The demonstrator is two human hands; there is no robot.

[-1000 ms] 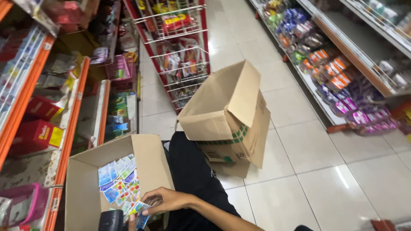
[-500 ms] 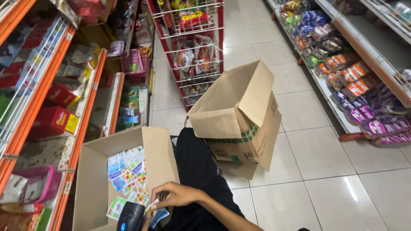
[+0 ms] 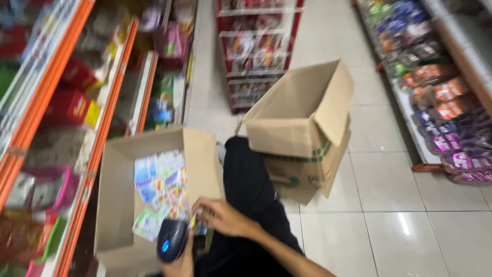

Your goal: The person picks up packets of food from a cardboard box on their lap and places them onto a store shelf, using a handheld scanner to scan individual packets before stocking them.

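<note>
An open cardboard box [image 3: 115, 205] stands in front of me, with several colourful flat packets [image 3: 159, 190] inside. My right hand [image 3: 223, 218] reaches to the box's near right corner, its fingers pinched on the edge of a small packet [image 3: 192, 222]. My left hand [image 3: 180, 264] comes up at the bottom edge, gripping a dark handheld scanner [image 3: 171, 245] with a blue light, right next to the right hand. The frame is blurred by motion.
A second open cardboard box [image 3: 302, 128] stands on the tiled floor to the right, beyond my dark-trousered leg [image 3: 251, 190]. Orange-edged shelves [image 3: 97, 133] of goods line the left; a red wire rack [image 3: 256, 51] stands ahead, and stocked shelves [image 3: 441, 102] run along the right.
The scanner in my left hand has risen into view beside my right hand. My right hand stays at the box's near corner with a packet. The view has shifted and blurred.
</note>
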